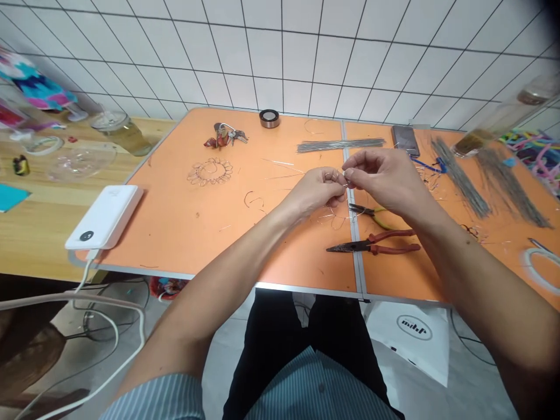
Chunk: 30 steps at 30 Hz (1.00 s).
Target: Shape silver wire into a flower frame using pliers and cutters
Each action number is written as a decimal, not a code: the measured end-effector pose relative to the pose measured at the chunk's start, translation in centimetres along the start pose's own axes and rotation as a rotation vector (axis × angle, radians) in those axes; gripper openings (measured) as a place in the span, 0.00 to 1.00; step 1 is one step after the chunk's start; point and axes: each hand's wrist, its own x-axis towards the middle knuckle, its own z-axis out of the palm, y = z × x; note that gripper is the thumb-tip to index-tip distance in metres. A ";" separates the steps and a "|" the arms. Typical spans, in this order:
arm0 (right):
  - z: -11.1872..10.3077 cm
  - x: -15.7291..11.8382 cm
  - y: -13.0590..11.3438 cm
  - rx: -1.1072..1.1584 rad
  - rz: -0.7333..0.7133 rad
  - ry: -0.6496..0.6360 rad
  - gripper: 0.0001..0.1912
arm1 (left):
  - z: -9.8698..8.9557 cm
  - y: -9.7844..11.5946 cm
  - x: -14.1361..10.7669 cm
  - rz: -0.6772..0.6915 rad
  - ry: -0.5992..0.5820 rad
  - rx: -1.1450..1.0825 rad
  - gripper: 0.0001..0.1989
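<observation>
left hand [321, 185] and right hand [385, 176] meet above table [245, 245] seam, fingertips of both pinching thin wire [346, 185]. red pliers [371, 242] lie nearer the body, yellow pliers [368, 211] just below the hands. looped wire ring [219, 165] well apart, on the left.

bright light, soft shadows, dark upper-right corner

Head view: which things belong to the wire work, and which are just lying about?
Likely part of the work:
- fine wire between left hand and right hand
- red-handled pliers
- yellow-handled pliers
- straight wire bundle near the wall
- looped wire ring

Probably just lying about:
- keys
- drink cup
- white bag
</observation>
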 end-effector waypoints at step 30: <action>-0.2 1.6 0.4 0.273 0.117 -0.073 0.10 | -0.8 -0.4 0.6 0.019 0.001 -0.046 0.13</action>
